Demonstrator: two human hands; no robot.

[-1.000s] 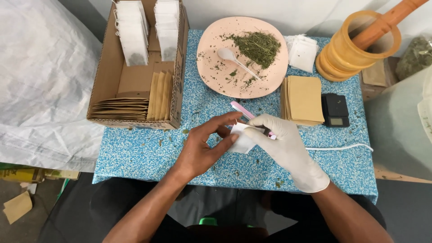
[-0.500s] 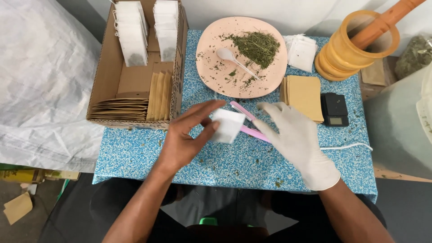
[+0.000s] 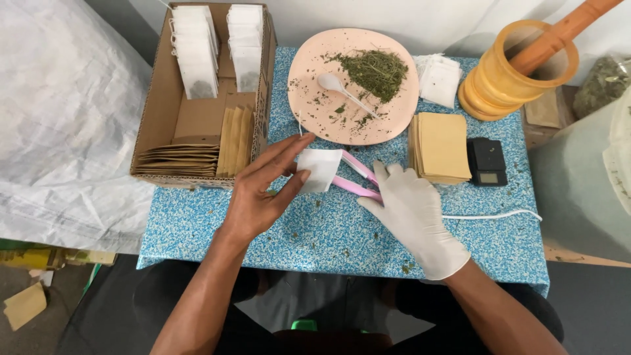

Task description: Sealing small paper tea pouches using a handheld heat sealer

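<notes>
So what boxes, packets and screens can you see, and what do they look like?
Cardboard box: far left of table, brown, open, holding white sachets and tan envelopes.
Tan envelope stack: right of pink plate, square.
Small white sachet: in left hand.
Black scale: beside the stack, small dark screen.

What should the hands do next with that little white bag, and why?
Probably carry the white bag to the cardboard box. The left hand pinches it, its top lies flat beside the pink sealer under the gloved right hand, and similar bags already stand there.
</notes>
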